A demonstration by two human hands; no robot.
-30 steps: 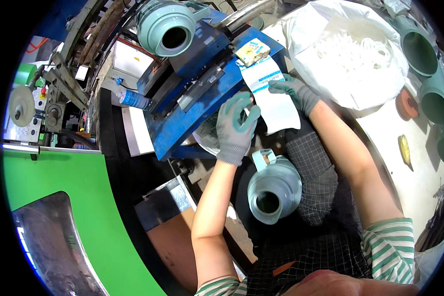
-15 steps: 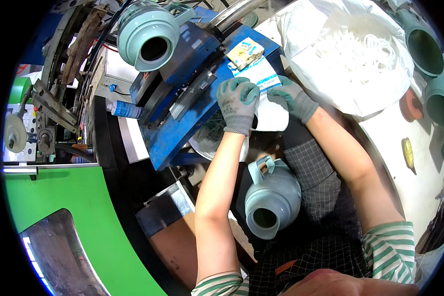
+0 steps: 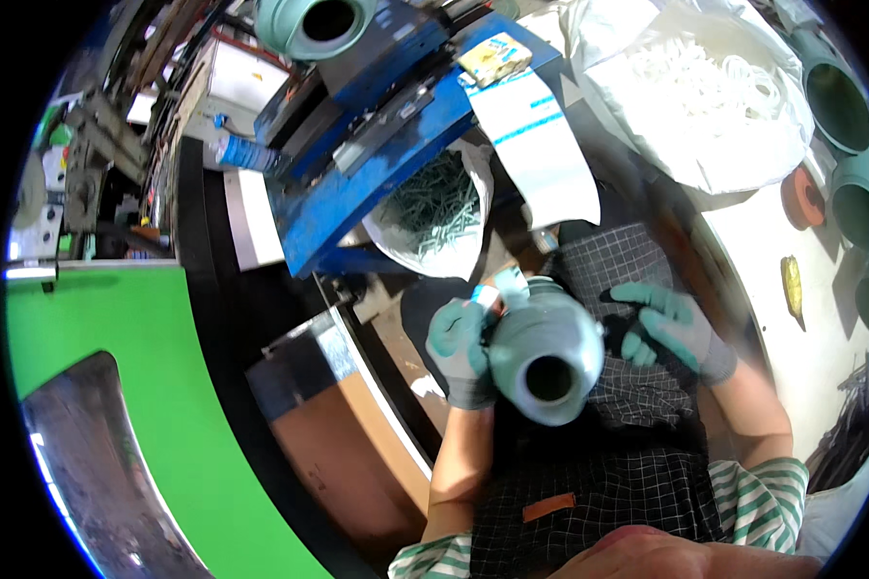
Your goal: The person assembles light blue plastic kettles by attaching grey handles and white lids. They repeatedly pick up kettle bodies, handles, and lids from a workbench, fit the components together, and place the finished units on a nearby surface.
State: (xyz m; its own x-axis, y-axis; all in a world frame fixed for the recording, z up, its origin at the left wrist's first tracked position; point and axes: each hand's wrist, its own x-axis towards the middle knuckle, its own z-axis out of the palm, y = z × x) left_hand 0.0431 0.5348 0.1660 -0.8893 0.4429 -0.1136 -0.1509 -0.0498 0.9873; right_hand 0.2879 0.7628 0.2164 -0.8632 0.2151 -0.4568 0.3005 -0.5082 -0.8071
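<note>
A grey-green plastic thermos jug shell (image 3: 560, 333), its round opening facing me, rests on my lap over the checked apron. My left hand (image 3: 461, 349), in a grey and teal work glove, closes round the handle side of the shell. A small white and orange patch shows by the fingers; I cannot make out what it is. My right hand (image 3: 676, 328), gloved alike, hovers just right of the shell with fingers apart and nothing in it. Beyond my lap, a white sheet with blue bands (image 3: 541, 145) hangs over the blue bench edge, under a small yellow and white packet (image 3: 495, 60).
A second jug shell (image 3: 304, 43) sits at the blue machine (image 3: 381, 48). Beneath the bench hangs a white bag of green plastic scraps (image 3: 473, 246). To the right are a sack of white rings (image 3: 637, 145), several green tubes (image 3: 835, 101) and a white table (image 3: 743, 251).
Both hands have left the white sheet and come back toward my lap. The left one has taken hold of the jug shell. The sheet now hangs free, and the view has shifted.
</note>
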